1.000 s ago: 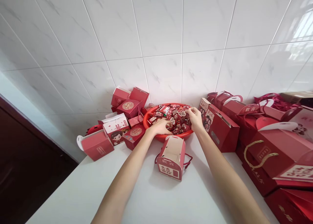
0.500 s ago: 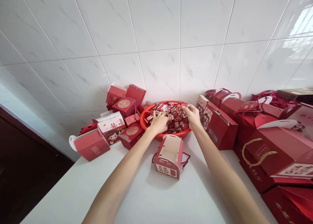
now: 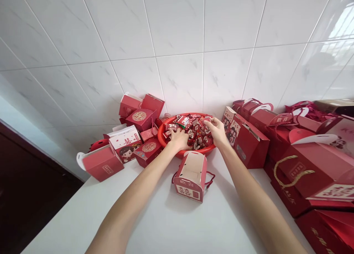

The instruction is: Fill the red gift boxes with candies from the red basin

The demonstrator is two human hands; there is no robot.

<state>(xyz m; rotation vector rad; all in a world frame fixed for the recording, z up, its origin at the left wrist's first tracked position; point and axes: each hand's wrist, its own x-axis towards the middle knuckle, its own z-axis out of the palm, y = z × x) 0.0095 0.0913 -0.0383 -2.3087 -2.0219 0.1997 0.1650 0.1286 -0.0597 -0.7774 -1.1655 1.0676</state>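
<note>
A red-orange plastic basin [image 3: 162,137] full of red-wrapped candies [image 3: 197,130] stands against the wall. My left hand [image 3: 179,139] reaches into its left front part, fingers apart and their tips partly hidden among the candies. At the basin's right rim, my right hand [image 3: 217,131] is closed in a pinch on a red candy wrapper [image 3: 207,119]. A packet with green and white print [image 3: 183,121] lies on top of the pile. In front of the basin, between my forearms, sits a red and cream gift box [image 3: 190,174] with its top open and a dark red cord at its sides.
Several red gift boxes [image 3: 103,163] are heaped left of the basin on the white table [image 3: 177,232]. More boxes and bags [image 3: 318,165], some with rope handles, are stacked on the right. A tiled wall [image 3: 179,80] rises behind. The table's left edge borders a dark area.
My left hand has shifted slightly right and deeper into the candies. The packet with green print now shows more clearly on top. My right hand has barely moved.
</note>
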